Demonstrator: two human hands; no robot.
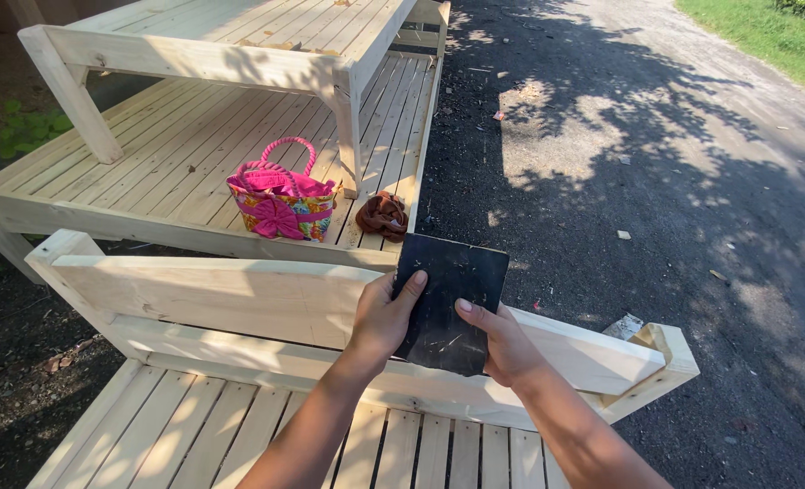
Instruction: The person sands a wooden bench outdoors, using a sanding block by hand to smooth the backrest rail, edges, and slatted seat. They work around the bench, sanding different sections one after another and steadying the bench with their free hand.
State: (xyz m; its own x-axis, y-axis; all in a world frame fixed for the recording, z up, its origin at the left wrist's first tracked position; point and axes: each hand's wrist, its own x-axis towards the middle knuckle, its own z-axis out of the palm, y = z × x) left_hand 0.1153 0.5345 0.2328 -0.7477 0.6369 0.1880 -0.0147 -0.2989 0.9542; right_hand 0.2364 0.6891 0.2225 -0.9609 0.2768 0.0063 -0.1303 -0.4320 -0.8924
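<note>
Gripping a dark sanding sheet (449, 303) flat against the wooden rail (239, 294), left hand (382, 317) and right hand (504, 344) clasp its edges — rubbing along the rail looks next.

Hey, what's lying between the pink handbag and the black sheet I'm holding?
In the head view, a crumpled brown cloth lies on the slats between the pink handbag and the black sheet.

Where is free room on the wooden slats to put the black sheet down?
Slats left of the pink basket are bare. So are the near slats below the rail. It is crowded between basket and brown cloth, by the leg. Both hands hold the sheet.
</note>
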